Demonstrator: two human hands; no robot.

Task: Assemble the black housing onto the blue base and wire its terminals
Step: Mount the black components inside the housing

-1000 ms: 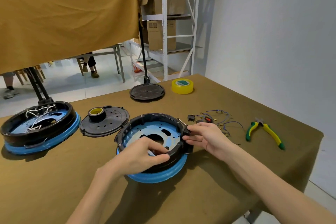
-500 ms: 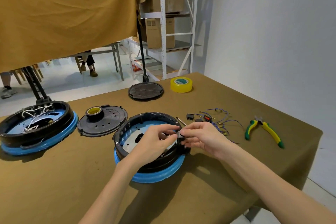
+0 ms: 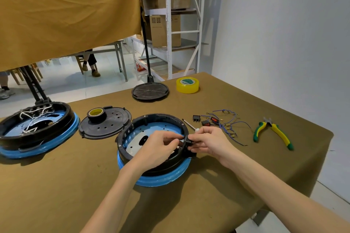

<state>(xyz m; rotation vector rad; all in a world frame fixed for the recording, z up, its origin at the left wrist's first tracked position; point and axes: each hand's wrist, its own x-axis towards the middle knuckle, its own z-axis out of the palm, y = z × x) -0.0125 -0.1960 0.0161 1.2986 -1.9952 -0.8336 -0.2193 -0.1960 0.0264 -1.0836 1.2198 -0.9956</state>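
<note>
— Where's your black housing [image 3: 151,119]?
— Seated on the blue base [image 3: 161,178], mid-table; perforated metal shows inside.
— Fingers?
— Your left hand [image 3: 159,147] and right hand [image 3: 208,143] both pinch a small black part [image 3: 187,141] at its rim.

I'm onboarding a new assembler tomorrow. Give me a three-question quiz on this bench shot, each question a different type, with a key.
1. True or false: the black housing already sits on the blue base.
2. Multiple choice: what lies farthest right on the table? A) yellow tape roll B) pliers C) loose black lid
3. Fill in: both the left hand and right hand work at the housing's ___ rim.

Key: 1 true; 2 B; 3 right.
</note>
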